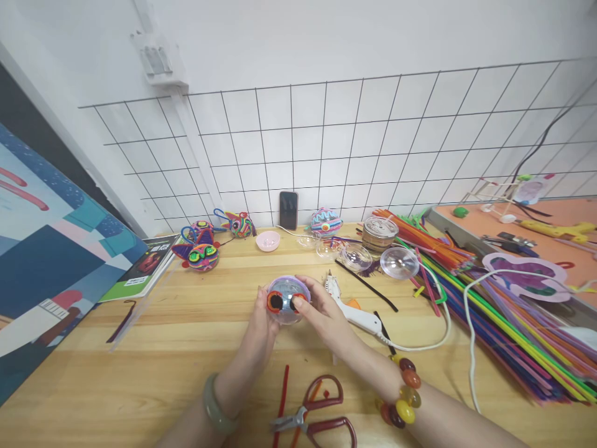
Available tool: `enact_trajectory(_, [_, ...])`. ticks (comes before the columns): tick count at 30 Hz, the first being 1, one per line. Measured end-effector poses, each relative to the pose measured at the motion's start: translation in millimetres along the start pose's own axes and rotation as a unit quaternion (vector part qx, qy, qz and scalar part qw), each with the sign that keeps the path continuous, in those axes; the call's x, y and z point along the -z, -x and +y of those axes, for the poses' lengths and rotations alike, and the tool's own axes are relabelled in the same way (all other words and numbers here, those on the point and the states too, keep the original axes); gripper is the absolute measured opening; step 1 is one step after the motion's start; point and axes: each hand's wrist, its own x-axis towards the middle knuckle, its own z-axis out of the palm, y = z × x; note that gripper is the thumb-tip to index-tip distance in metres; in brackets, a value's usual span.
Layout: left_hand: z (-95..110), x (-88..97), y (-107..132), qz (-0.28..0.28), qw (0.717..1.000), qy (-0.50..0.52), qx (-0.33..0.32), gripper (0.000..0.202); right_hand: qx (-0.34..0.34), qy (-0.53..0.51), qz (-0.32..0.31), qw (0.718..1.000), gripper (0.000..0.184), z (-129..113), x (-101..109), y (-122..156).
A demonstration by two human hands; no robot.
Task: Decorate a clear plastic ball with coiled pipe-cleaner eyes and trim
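- Item under inspection: a translucent plastic shell (285, 318) with a lilac rim, held above the surface (177, 367), in front of the person.
- Done: two round orange-and-black eye pieces sit side by side on the shell. The left eye piece (276, 302) shows a dark centre inside an orange ring; the right eye piece (299, 303) is partly hidden by a thumb. Whether either is fixed cannot be told.
- Left: the visible remainder of the shell is bare, unlike the fully covered cat-eared ornament (204, 256) further back.
- Left hand (262, 318): fingers curved round the shell's left side, supporting it.
- Right hand (321, 311): closed on the shell's right side, thumb laid on the right eye piece, apparently pressing it.
- Tools: the white glue gun (361, 318) lies just beside the right forearm; red-handled scissors (321, 410) lie open nearer the person. Neither is held.
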Motion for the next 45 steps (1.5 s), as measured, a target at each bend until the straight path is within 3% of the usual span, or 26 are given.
enact_trajectory(10, [4.4, 1.5, -0.1, -0.025, 0.998, 0.025, 0.048, 0.057, -0.041, -0.042, -0.009, 0.998, 0.052, -4.1, 3.4, -2.5])
enact_trajectory(20, [12.4, -3.1, 4.0, -0.105, 0.988, 0.098, 0.058, 0.050, 0.001, -0.045, -0.037, 0.998, 0.074, 15.7, 12.1, -11.8])
enact_trajectory(23, [10.4, -0.3, 4.1, -0.113, 0.990, 0.078, 0.039, 0.042, 0.012, -0.023, -0.039, 0.999, 0.075, 14.1, 11.9, -11.1])
enact_trajectory(33, [5.6, 4.5, 1.0, -0.113, 0.993, -0.032, 0.008, 0.045, 0.003, -0.030, -0.035, 0.999, 0.082, 4.6, 8.6, -9.1])
enact_trajectory(39, [8.8, 7.4, -1.9, -0.087, 0.989, -0.117, -0.001, 0.052, 0.001, -0.111, -0.082, 0.990, 0.059, -9.9, 19.0, -14.6])
enact_trajectory(42, [11.0, 9.6, -4.8, -0.068, 0.986, -0.153, -0.005, 0.056, -0.036, -0.149, -0.087, 0.984, 0.046, -16.3, 27.2, -16.1])
enact_trajectory(45, [12.5, 12.9, -8.9, -0.028, 0.981, -0.191, -0.031, 0.044, -0.057, -0.183, -0.072, 0.979, 0.042, -20.6, 34.9, -18.0])
